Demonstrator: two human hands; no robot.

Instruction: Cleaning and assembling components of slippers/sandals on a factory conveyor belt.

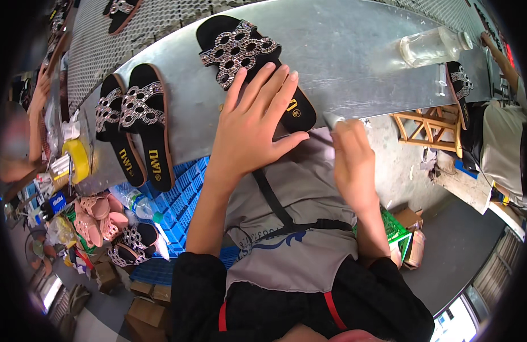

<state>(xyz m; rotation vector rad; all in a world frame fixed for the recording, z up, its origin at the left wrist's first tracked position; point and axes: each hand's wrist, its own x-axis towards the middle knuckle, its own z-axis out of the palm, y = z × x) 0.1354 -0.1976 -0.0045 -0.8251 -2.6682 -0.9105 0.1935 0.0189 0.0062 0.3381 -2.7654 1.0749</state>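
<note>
A black slide sandal (pixel 235 48) with a strap of sparkling rings lies on the metal table (pixel 343 51) before me. My left hand (pixel 252 122) rests over its middle, fingers stretched out and spread, hiding part of the footbed. Just right of the sandal's heel, at the table's near edge, my right hand (pixel 353 159) is closed around a small white piece (pixel 333 119); its kind is not clear. To the left, two matching sandals (pixel 108 105) lie side by side. A clear glass bottle (pixel 431 47) lies at the right of the table.
Beyond the table runs a mesh conveyor (pixel 127 37) carrying another sandal. Blue plastic crates (pixel 186 196) and pink sandals (pixel 92 222) are low on the left, near a yellow tape roll (pixel 77 159). A wooden stool (pixel 429 128) stands right. Other people work at both sides.
</note>
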